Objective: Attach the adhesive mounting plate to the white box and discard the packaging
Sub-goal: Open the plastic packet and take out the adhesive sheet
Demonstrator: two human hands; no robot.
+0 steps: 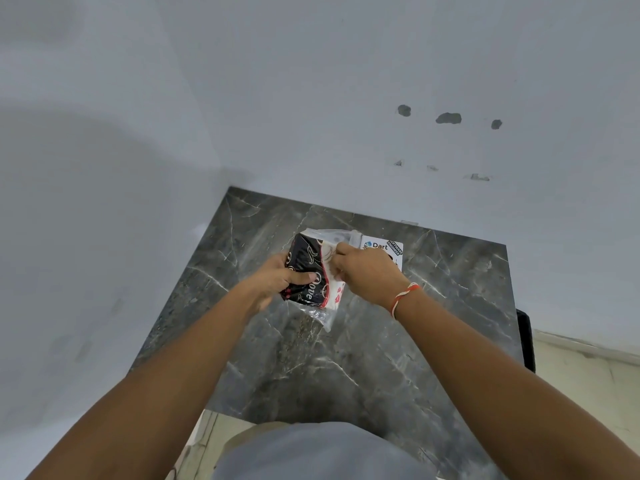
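Work looks early: left hand [277,277] fingers grip the black-and-white printed packet in clear plastic packaging [313,271] above the dark marble surface [346,368], right hand [363,271] fingers pinch its wrap, white box [382,249] lying just behind, plate unattached, nothing discarded
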